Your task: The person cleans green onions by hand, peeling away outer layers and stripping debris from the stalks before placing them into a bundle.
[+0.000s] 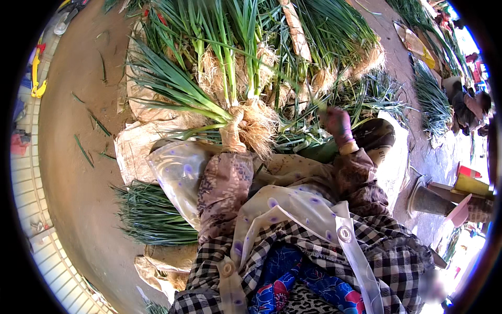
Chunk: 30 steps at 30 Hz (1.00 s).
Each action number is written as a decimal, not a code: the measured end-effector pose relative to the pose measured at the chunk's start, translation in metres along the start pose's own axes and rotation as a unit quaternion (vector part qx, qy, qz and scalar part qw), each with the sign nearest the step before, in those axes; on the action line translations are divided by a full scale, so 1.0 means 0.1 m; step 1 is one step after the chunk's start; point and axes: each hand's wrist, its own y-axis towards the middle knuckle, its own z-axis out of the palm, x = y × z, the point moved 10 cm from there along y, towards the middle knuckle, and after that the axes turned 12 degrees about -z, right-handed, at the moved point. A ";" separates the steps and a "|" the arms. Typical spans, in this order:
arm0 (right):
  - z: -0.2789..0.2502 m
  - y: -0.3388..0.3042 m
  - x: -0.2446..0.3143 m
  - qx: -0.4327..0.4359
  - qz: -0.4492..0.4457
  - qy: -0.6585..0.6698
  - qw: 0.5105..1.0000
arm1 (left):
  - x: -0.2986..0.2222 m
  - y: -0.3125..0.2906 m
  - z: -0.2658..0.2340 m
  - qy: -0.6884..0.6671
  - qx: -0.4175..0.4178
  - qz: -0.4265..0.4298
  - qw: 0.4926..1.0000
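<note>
My left hand, in a pale tan glove, is closed around a few green onions near their bases. Their dark green leaves fan out to the upper left, and a thick tuft of pale roots hangs to the right of the glove. Off to the right, my right hand is raised above loose leaves, its fingers curled and somewhat blurred. A thin green leaf, smeared by motion, runs from those fingers toward the upper left.
Large bunches of green onions lie ahead, roots toward me. Trimmed leaves are heaped on the right. Another onion bundle rests at my left, near tan sacking. A dark bucket stands at right; a person sits beyond.
</note>
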 end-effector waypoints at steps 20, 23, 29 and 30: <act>1.73 0.78 2.01 0.192 -0.069 0.200 0.958 | 0.08 -0.31 -0.11 -0.042 0.033 -0.072 0.996; 1.68 0.84 1.87 0.161 -0.080 0.317 0.931 | 0.22 -0.18 0.01 -0.126 0.115 -0.086 0.982; 1.64 0.90 1.65 0.227 0.011 0.290 0.930 | 0.02 -0.46 0.08 -0.073 0.061 -0.105 0.990; 1.68 0.93 1.64 0.187 0.090 0.465 0.860 | 0.05 -0.44 0.02 -0.073 0.050 -0.107 0.990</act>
